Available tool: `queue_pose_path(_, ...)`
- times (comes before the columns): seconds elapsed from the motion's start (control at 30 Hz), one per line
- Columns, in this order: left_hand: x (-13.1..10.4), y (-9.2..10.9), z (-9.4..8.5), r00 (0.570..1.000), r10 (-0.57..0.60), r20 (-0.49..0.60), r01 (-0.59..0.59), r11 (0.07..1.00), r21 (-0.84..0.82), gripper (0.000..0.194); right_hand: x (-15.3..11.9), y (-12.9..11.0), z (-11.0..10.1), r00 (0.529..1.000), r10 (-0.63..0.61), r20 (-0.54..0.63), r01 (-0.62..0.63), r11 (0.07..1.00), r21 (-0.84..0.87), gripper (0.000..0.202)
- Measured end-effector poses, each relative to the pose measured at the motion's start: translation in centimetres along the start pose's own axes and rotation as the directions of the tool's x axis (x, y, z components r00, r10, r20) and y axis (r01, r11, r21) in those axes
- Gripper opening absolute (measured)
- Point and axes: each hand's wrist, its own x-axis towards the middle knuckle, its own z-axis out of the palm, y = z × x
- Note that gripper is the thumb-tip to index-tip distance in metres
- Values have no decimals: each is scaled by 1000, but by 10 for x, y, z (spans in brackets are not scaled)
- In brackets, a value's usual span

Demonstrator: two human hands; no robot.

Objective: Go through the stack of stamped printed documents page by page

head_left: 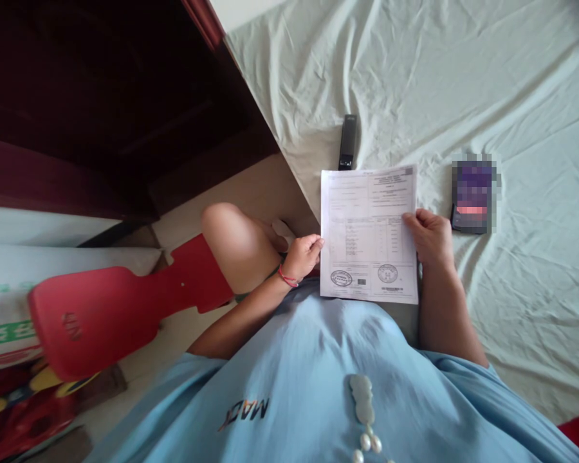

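Note:
A printed paper form with tables, two round stamps and a barcode is held up in front of my shirt. My left hand, with a red cord bracelet on its wrist, pinches the left edge of the sheet. On the opposite side my right hand grips the right edge between thumb and fingers. Just beyond the top edge of the paper lies a small black device on the bed sheet. To the right of my right hand rests a phone, its screen partly blurred out.
A pale green bed sheet spreads under these things, wrinkled. Dark wooden furniture fills the upper left. At the left stands a red plastic chair, beside a white bag with green print. My bent leg is left of the bed's edge.

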Motion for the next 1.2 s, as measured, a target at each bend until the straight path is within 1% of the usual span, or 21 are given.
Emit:
queue_pose_path(0.17,0,0,0,1000,6,6,-6,1000,11,35,-2,-4,-1,1000,17,0,-17,1000,-19,27)
queue_pose_path(0.27,0,0,1,999,32,-4,-32,998,59,35,-1,-4,-1,1000,16,-6,-16,1000,-24,26)
queue_pose_path(0.37,-1,2,0,998,62,-27,-59,992,116,35,-1,-3,-2,1000,18,14,-18,1000,-25,26)
queue_pose_path(0.47,-1,4,-1,995,93,-45,-85,984,159,36,-1,-2,-3,1000,0,19,1,998,-64,28)
queue_pose_path(0.63,-1,6,-1,994,107,-37,-99,977,189,37,0,-2,-5,1000,-16,13,17,994,-108,29)
queue_pose_path(0.7,-1,5,-1,996,88,-20,-85,985,150,38,0,-2,-5,1000,-20,12,21,994,-109,29)
queue_pose_path(0.8,-1,2,0,999,40,-1,-40,998,46,39,-1,-2,-5,1000,-25,10,26,994,-106,30)
queue_pose_path(1.0,2,-10,4,999,-51,-2,50,989,-141,43,-1,-1,-4,999,-32,15,33,996,-85,31)
queue_pose_path(1.2,4,-15,6,997,-79,-3,77,976,-202,43,1,0,-3,998,-49,-34,47,998,-40,32)
